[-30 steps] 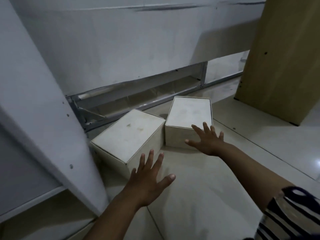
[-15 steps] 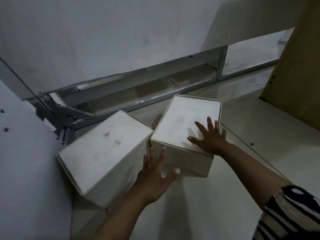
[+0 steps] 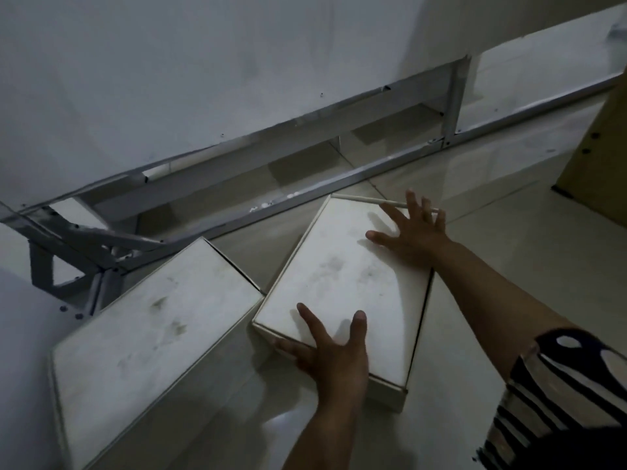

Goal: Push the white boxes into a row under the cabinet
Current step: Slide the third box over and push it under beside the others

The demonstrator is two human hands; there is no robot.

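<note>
Head view is showing me two white boxes on the tiled floor, just in front of the metal frame rail beneath the cabinet panel. I am pressing the right hand flat on the far end of the right box, fingers spread, while the left hand is lying open over its near corner, thumb on the lid. Neither hand is clamping anything. The left box is sitting angled, its corner touching the right box. I judge I am squaring the right box; next I am needing to turn it parallel to the rail and slide it forward.
</note>
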